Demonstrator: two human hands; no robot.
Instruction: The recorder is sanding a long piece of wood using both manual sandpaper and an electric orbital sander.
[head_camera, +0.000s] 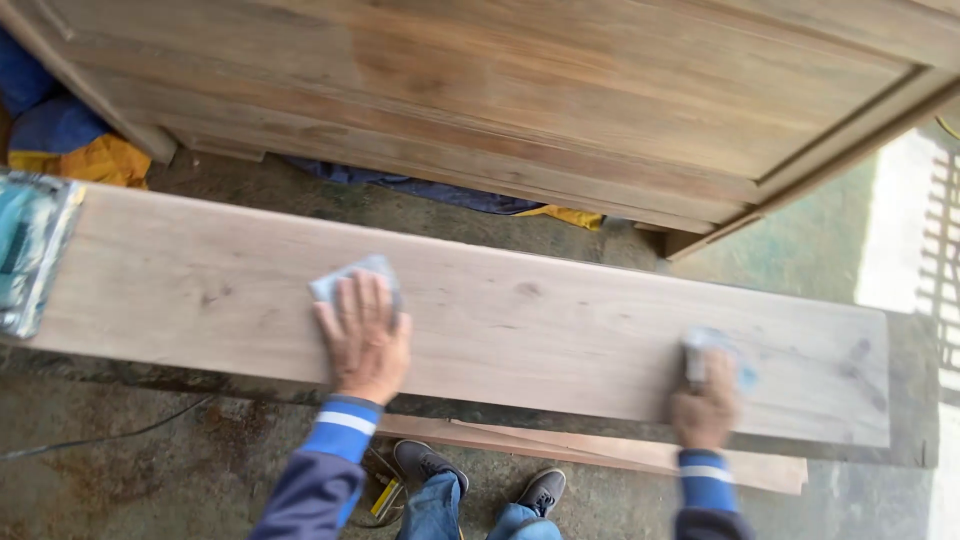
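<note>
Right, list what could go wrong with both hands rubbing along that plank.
1. The right hand works its blurred sanding pad close to the near edge of the pale plank; it could slip off the edge.
2. The left hand presses a grey sanding sheet with bare fingers on raw wood, so splinters or scraped fingertips seem possible.
3. A loose board and a cable lie on the floor near the shoes, a likely trip hazard.

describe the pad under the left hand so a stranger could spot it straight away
Find the long pale plank lying across the middle of the view. Left of its centre, the left hand presses flat on a small grey-blue sanding pad. Unlike the blurred pad gripped by the right hand, its corners show sharply past the fingertips.
</note>
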